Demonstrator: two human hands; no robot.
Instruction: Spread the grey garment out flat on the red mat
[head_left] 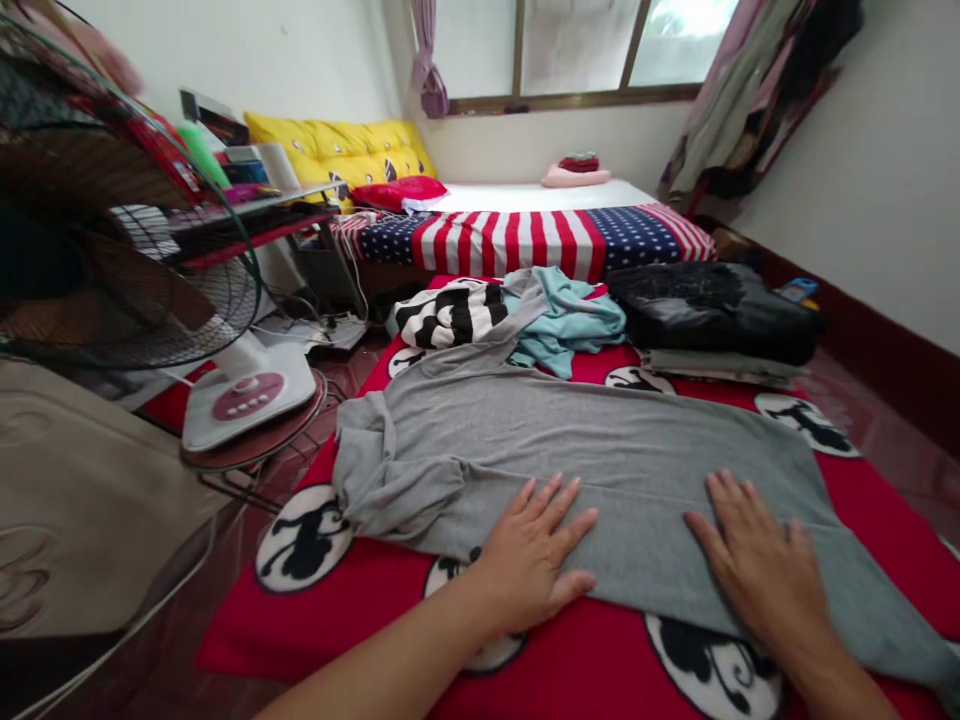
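A grey long-sleeved top (pixel 570 430) lies spread sideways over a red blanket (pixel 270 640) with round black-and-white cat patches. My left hand (pixel 532 550) rests flat on the near edge of the top, its fingers spread. To the right, my right hand (pixel 765 560) presses palm down on the same cloth, fingers stretched out. One sleeve is bunched at the left end of the top. The far right end of the cloth runs out past my right forearm. Neither hand grips anything.
Beyond the top lie a black-and-white striped garment (pixel 457 315), a light-blue garment (pixel 570 310) and a stack of dark folded clothes (pixel 712 310). A fan (pixel 247 395) stands on a stool at left. Behind is a bed with a stars-and-stripes cover (pixel 510 240).
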